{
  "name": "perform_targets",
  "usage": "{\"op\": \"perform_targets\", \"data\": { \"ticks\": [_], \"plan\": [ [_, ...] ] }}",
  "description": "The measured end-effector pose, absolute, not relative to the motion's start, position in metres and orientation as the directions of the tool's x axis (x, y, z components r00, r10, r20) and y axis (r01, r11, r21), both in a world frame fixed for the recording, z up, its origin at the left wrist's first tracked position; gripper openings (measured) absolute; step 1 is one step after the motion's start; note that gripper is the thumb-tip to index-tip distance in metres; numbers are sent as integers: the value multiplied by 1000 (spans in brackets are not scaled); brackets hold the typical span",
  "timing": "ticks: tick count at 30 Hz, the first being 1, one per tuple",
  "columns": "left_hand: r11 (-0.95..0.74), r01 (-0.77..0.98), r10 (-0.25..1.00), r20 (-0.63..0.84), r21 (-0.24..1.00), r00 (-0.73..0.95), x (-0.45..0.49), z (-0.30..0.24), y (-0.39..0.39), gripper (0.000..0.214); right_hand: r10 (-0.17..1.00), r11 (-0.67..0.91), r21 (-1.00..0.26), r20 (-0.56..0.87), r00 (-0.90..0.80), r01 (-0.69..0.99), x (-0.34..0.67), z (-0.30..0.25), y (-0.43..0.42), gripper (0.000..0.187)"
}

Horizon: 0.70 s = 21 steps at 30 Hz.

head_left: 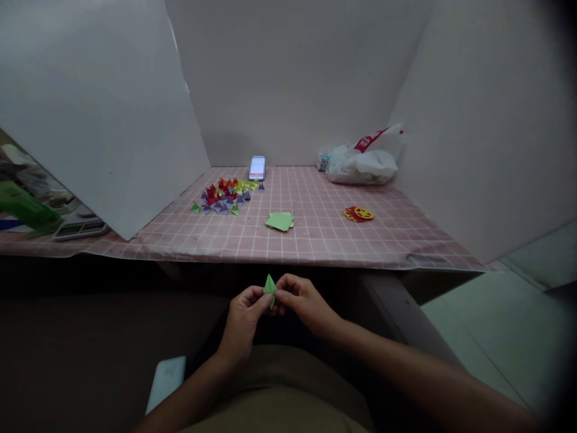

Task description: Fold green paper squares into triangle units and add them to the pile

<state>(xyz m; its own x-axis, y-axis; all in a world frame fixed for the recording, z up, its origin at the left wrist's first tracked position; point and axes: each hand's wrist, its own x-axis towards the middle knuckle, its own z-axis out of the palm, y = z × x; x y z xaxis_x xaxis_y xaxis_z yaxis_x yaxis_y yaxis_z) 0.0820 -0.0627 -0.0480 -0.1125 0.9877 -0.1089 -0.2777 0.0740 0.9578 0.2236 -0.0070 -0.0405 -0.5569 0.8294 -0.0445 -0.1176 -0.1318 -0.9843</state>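
Note:
Between both hands, over my lap and below the table's front edge, is a small folded piece of green paper (269,285) with its pointed tip up. My left hand (246,313) pinches it from the left, thumb in front. My right hand (303,299) pinches its right side with thumb and forefinger. The paper's lower part is partly covered by the fingers. On the table ahead lies a stack of square paper sheets (280,221), green on top with yellow beneath. Further left sits a cluster of small folded paper pieces (225,195) in red, orange, yellow, purple and green.
A lit phone (257,168) leans at the back of the pink checked table (311,240). Yellow and red cut-out pieces (359,214) lie to the right, before a white plastic bag (363,165). White panels (103,108) wall the sides and back. A white object (166,380) rests beside my left forearm.

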Motion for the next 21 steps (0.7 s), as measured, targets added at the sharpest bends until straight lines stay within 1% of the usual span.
{"op": "perform_targets", "data": {
  "ticks": [4, 8, 11, 14, 18, 21],
  "plan": [
    [54, -257, 991, -84, 965, -108, 82, -51, -63, 16, 824, -113, -989, -42, -564, -91, 223, -41, -6, 17],
    [47, -230, 983, -85, 972, -160, 84, -52, -63, 19, 827, -160, -977, -54, -559, -143, 222, -40, -7, 16],
    [34, -202, 985, -67, 979, -158, 86, -52, -64, 21, 837, -188, -967, -66, -544, -173, 221, -42, -9, 17],
    [20, -208, 988, -51, 978, -146, 88, -53, -65, 23, 844, -181, -964, -50, -534, -195, 220, -45, -11, 18],
    [7, -240, 985, -49, 971, -166, 89, -53, -64, 20, 840, -167, -963, -27, -541, -211, 219, -50, -12, 20],
    [2, -191, 980, -40, 982, -194, 89, -50, -63, 17, 846, -151, -970, -26, -532, -193, 219, -52, -12, 22]
  ]
}}
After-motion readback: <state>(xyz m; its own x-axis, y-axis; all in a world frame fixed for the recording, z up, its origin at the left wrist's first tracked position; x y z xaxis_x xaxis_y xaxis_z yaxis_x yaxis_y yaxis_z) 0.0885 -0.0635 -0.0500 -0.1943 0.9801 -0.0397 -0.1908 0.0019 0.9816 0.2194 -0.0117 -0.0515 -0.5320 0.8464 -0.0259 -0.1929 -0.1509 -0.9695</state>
